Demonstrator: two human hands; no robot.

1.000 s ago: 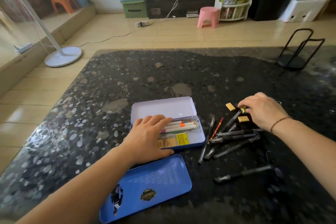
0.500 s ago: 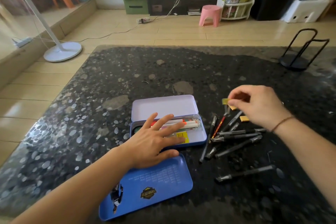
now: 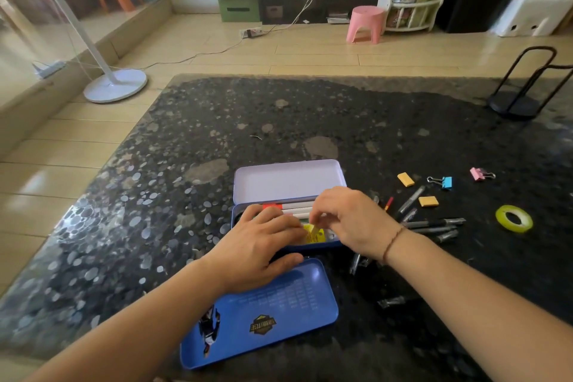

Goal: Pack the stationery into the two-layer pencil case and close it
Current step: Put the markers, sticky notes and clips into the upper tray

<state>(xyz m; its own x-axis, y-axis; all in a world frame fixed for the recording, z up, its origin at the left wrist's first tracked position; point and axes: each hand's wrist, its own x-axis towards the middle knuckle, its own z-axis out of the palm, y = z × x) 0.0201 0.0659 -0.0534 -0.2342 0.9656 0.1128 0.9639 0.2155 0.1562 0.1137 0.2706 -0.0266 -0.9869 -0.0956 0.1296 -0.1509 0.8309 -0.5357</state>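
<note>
On the black speckled stone counter (image 3: 310, 108) lies the open blue metal pencil case (image 3: 336, 245), with its pale lilac lid (image 3: 288, 180) folded back on the far side. Inside the case I see white marker pens (image 3: 299, 207) with orange parts, lying lengthwise along the far wall. A separate blue metal tray (image 3: 279, 313) with a printed badge and a figure lies just in front of the case, nearer to the person.

The left hand (image 3: 257, 250) rests flat over the left part of the case; its fingers are straight and reach to the middle, and the thumb lies at the far edge of the blue tray. The right hand (image 3: 350, 220) is over the right part of the case, its fingertips pinching a small yellow piece (image 3: 314, 231) above a yellow label in the case. What exactly this piece is, I cannot tell.

To the right of the case is a loose heap of dark grey pens (image 3: 434, 225), partly under the right wrist. Further away lie two yellow erasers (image 3: 405, 179) and (image 3: 428, 201), a blue binder clip (image 3: 446, 182), a pink binder clip (image 3: 477, 174) and a roll of yellow-green tape (image 3: 513, 218). A black wire stand (image 3: 521, 99) is at the far right corner of the counter.
</note>
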